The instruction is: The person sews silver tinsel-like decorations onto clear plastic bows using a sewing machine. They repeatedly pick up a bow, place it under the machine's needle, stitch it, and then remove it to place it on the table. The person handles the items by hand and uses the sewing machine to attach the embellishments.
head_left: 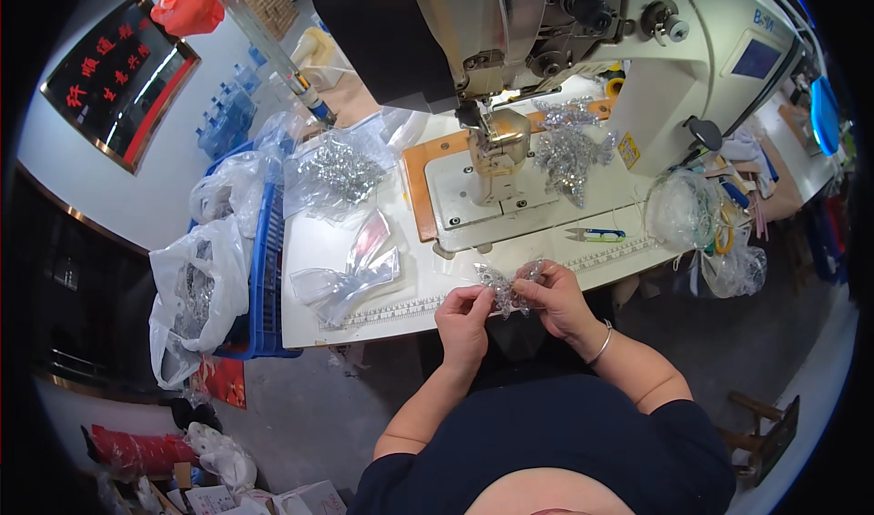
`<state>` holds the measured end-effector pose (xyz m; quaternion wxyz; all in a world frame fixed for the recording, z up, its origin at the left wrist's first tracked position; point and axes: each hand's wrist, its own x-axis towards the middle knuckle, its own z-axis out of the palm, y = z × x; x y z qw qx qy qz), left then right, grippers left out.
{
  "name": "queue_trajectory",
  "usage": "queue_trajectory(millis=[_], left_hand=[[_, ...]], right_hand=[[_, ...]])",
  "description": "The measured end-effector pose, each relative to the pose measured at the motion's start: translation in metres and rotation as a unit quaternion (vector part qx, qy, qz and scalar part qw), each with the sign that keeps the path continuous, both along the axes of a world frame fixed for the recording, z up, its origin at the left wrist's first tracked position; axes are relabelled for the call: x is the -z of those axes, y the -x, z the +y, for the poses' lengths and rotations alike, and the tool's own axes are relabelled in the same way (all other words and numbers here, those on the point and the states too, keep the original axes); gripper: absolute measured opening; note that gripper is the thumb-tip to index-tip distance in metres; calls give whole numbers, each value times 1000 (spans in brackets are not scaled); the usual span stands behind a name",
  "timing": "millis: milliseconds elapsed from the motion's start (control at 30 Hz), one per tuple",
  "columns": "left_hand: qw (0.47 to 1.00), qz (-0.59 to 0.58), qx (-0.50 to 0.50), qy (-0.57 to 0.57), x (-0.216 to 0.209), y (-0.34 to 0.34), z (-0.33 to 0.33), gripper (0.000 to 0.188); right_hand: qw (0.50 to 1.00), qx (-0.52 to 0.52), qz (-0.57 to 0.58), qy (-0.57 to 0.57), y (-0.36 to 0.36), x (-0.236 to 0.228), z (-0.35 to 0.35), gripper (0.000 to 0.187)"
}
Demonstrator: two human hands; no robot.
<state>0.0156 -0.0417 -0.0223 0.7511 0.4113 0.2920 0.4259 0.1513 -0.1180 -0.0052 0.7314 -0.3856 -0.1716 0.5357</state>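
Note:
At the table's front edge, a silvery beaded butterfly-shaped ornament (506,295) is pinched between both my hands. My left hand (462,322) grips its left side with thumb and forefinger. On the other side, my right hand (559,307) holds it, fingers closed. Just beyond stands a white industrial sewing machine (742,46), its needle area (496,142) over a metal plate. A glossy clear-and-silver bow piece (350,274) lies left of my hands. Thread snips (596,234) with a green and blue handle lie to the right.
Sparkly pieces are heaped on plastic (341,171) at the left and beside the machine (572,155). A ruler strip (387,312) runs along the front edge. A blue crate (266,269) with plastic bags (196,283) adjoins the table's left side. A clear bag (681,210) sits at right.

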Motion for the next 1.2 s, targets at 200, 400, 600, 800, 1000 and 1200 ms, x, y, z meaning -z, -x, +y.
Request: queue_trajectory(millis=[200, 400, 600, 800, 1000, 1200], left_hand=[[998, -3, -31, -49, 5, 0, -2, 7], [989, -97, 73, 85, 8, 4, -2, 7], [941, -127, 190, 251, -14, 5, 2, 18], [990, -71, 92, 76, 5, 8, 1, 18], [988, -70, 86, 105, 0, 6, 3, 13], [995, -76, -4, 61, -7, 2, 7, 11]], right_hand=[[998, -57, -26, 8, -5, -11, -2, 21], [992, -80, -95, 0, -9, -6, -4, 23], [987, -90, -132, -10, -10, -11, -7, 23], [988, -54, -146, -4, -7, -11, -5, 23], [989, -74, -129, 23, -10, -6, -3, 23], [972, 84, -211, 57, -5, -11, 9, 49]])
